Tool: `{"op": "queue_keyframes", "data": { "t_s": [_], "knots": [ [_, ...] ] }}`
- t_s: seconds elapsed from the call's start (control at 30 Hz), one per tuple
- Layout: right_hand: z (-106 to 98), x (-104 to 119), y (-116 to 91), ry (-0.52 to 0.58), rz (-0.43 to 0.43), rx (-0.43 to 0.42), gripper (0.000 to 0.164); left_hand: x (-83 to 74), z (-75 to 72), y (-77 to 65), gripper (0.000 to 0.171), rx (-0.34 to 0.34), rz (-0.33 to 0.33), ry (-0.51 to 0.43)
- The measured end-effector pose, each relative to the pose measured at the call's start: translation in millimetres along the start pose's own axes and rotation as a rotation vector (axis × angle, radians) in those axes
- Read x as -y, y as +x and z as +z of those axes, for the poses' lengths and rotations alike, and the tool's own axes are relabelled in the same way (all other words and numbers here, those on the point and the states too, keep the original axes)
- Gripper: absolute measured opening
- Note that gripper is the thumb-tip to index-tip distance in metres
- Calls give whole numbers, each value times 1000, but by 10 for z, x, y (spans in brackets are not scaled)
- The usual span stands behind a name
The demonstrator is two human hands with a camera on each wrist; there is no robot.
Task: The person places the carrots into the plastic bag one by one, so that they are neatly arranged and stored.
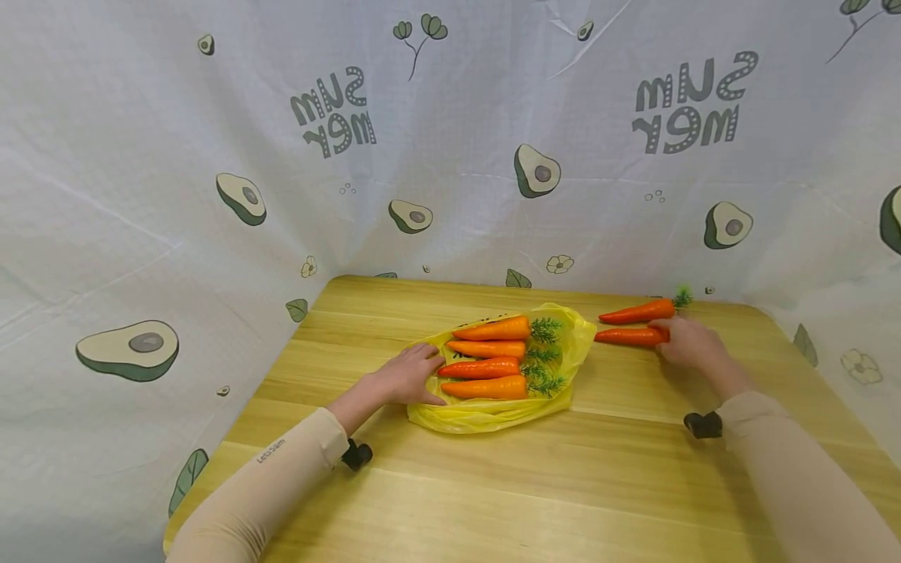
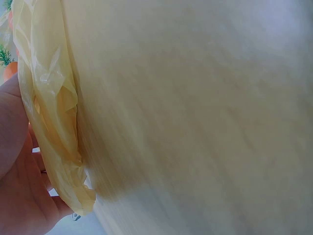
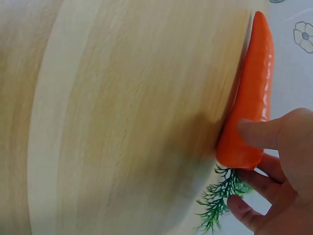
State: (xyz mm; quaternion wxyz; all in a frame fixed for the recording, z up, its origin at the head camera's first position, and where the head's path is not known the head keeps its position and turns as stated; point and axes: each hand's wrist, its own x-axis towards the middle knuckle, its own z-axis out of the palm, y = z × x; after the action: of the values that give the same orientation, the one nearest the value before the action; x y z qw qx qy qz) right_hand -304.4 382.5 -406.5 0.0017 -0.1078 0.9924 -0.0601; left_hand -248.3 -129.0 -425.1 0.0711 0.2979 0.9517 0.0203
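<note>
A yellow plastic bag [image 1: 464, 418] lies spread on the table, with several orange toy carrots [image 1: 486, 388] in a row on it, leafy ends to the right. My left hand [image 1: 411, 375] rests at the bag's left edge with its fingers spread; in the left wrist view yellow film [image 2: 51, 98] covers some fingertips. Off to the right, my right hand [image 1: 693, 344] pinches a red-orange carrot [image 3: 247, 103] near its leafy end, thumb on top. The carrot's green leaves [image 3: 220, 198] hang beside the fingers. Just behind it lies another red-orange carrot [image 1: 637, 312].
Everything rests on a light wooden table [image 1: 436, 500] with rounded far corners. A white curtain [image 1: 464, 141] printed with avocados and lettering hangs behind the table and along its sides.
</note>
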Motion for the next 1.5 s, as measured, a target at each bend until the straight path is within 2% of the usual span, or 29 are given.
{"op": "queue_keyframes", "data": {
  "t_s": [0.4, 0.73, 0.93, 1.33, 1.5],
  "knots": [
    [-24, -11, -29, 26, 7, -11, 52, -8, -16, -1, 83, 17, -11, -4],
    [-115, 57, -21, 42, -10, -56, 55, 2, 4, 8, 84, 24, -21, -3],
    [-262, 178, -35, 40, -56, -123, 51, 13, 22, 26, 84, 22, -29, -3],
    [-453, 451, -80, 112, -68, -94, 51, 3, 6, 13, 84, 24, -23, 1],
    [-542, 591, -83, 117, -123, -137, 48, 5, 3, 23, 84, 21, -23, -1]
  ]
}}
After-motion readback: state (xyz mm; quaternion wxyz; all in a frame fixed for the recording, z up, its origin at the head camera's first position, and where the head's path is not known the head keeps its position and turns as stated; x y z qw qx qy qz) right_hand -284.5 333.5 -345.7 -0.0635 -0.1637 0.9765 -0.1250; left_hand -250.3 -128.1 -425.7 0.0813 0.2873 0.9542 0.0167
